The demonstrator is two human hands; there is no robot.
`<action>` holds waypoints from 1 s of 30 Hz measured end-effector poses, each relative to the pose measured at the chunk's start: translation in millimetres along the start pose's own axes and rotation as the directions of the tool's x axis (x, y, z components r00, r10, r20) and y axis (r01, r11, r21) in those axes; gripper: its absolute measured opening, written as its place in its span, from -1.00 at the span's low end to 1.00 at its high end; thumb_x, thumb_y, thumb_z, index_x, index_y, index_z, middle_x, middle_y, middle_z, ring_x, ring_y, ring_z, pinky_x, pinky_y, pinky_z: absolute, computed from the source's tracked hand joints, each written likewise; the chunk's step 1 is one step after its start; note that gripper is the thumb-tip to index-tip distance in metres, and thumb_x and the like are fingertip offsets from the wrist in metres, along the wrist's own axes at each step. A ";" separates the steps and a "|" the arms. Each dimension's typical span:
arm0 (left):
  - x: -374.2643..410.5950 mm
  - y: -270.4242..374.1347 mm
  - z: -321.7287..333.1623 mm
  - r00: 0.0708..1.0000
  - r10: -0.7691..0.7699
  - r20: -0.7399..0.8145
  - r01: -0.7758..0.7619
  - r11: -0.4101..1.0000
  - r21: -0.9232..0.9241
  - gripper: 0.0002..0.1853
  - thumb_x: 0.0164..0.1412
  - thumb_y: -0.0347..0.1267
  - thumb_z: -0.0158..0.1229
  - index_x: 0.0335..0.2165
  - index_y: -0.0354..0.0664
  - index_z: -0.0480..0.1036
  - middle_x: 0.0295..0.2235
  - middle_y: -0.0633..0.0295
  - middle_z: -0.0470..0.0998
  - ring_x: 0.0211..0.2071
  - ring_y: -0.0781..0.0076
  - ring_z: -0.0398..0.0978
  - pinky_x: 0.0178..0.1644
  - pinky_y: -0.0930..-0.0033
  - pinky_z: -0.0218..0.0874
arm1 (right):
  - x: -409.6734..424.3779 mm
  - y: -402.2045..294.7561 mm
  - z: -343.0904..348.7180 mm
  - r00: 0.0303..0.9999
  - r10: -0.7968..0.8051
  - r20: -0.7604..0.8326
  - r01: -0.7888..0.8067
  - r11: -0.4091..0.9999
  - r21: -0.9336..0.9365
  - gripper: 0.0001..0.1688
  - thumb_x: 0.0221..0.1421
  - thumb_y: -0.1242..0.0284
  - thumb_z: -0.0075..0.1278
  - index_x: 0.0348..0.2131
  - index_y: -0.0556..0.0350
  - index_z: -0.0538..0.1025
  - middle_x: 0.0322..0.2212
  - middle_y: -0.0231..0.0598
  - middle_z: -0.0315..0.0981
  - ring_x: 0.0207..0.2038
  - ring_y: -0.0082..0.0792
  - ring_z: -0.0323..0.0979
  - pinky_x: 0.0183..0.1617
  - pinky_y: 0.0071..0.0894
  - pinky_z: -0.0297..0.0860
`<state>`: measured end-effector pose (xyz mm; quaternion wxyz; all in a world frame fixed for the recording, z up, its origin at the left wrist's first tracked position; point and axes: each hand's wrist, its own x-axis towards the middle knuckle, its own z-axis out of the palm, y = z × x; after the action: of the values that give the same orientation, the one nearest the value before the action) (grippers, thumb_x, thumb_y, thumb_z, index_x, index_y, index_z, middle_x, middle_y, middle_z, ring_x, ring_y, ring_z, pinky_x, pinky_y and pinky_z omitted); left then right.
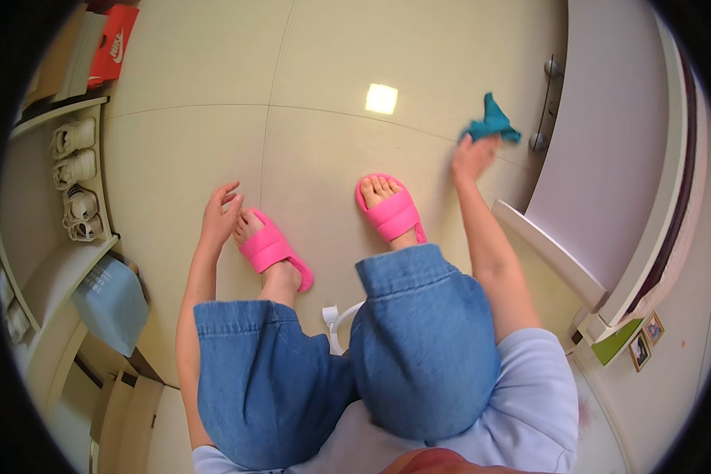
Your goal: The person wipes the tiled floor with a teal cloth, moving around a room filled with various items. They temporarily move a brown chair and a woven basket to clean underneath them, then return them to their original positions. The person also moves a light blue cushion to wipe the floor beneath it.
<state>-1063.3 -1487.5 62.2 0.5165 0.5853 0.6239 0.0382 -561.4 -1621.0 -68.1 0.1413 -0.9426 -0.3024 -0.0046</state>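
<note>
My right hand (476,157) is stretched out to the right, low over the tiled floor (326,142), and grips a crumpled teal cloth (490,121). The hand is slightly blurred, and its fingertips are partly hidden by the cloth. On the other side, my left hand (221,213) hangs beside my left foot with its fingers loosely apart and nothing in them. Both feet wear pink slides; the left slide (266,247) and the right slide (391,213) stand apart on the floor.
At the left, a shoe rack (65,260) holds several sneakers (74,136), with a red shoe box (114,47) above it and a light blue bag (111,302) below. Two silver-grey knobs or wheels (538,141) are by the white furniture panel (604,118) at the right. A white curved stool leg (335,323) shows between my legs.
</note>
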 end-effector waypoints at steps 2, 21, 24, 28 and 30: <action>-0.5 4.0 2.2 0.998 -0.048 0.030 0.048 0.999 -0.012 -0.62 0.19 -0.36 0.03 -0.02 -0.23 0.35 -0.04 0.12 0.37 -0.04 0.29 0.38 -0.02 0.32 0.25 | 1.2 -66.2 8.7 0.988 -0.147 0.053 0.143 0.987 0.071 -0.15 0.07 0.23 -0.11 0.17 0.43 0.00 0.22 0.15 -0.16 0.29 -0.01 -0.21 0.29 0.09 -0.26; 33.4 -34.8 -16.9 0.974 0.035 -0.225 -0.008 0.993 0.121 -0.55 0.16 -0.41 0.06 0.05 -0.13 0.28 0.07 0.10 0.24 0.05 0.24 0.26 -0.05 0.31 0.28 | 39.3 -145.3 8.8 0.888 -0.436 -0.148 0.460 0.832 0.309 -0.39 -0.10 0.53 -0.09 0.04 0.07 0.32 0.01 0.06 0.22 0.08 0.08 0.13 0.16 0.02 0.04; 34.1 -38.0 -12.5 0.980 0.044 -0.196 -0.020 0.992 0.124 -0.55 0.15 -0.40 0.07 0.04 -0.09 0.29 0.09 0.09 0.21 0.07 0.22 0.24 -0.02 0.27 0.26 | 34.1 -184.1 27.8 0.898 -0.428 -0.106 0.440 0.882 0.166 -0.32 -0.12 0.33 0.02 0.06 0.00 0.31 0.09 0.05 0.12 0.16 0.11 0.02 0.20 0.21 -0.08; 32.6 -29.1 -3.6 0.986 0.008 -0.168 0.004 0.997 0.073 -0.55 0.14 -0.38 0.08 0.04 -0.07 0.29 0.12 0.08 0.18 0.09 0.19 0.22 0.02 0.22 0.23 | -15.3 -284.3 38.0 0.712 -0.702 -0.018 0.672 0.673 0.309 -0.38 -0.25 0.32 0.15 -0.09 -0.14 0.37 -0.04 -0.15 0.23 0.11 -0.04 0.11 0.16 0.19 0.01; 32.7 -26.9 0.0 0.988 -0.019 -0.156 0.028 0.998 0.050 -0.54 0.14 -0.38 0.07 0.05 -0.08 0.29 0.13 0.08 0.16 0.10 0.19 0.22 0.02 0.21 0.22 | -53.1 -317.4 54.0 0.558 -0.829 -0.023 0.787 0.520 0.331 -0.53 -0.26 0.54 0.06 -0.23 -0.15 0.39 -0.10 -0.26 0.27 0.07 -0.15 0.18 0.15 0.13 0.05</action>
<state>-1074.8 -1470.7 25.0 0.4513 0.5863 0.6700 0.0616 -790.3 -1390.0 -41.3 0.2448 -0.6572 -0.7116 0.0417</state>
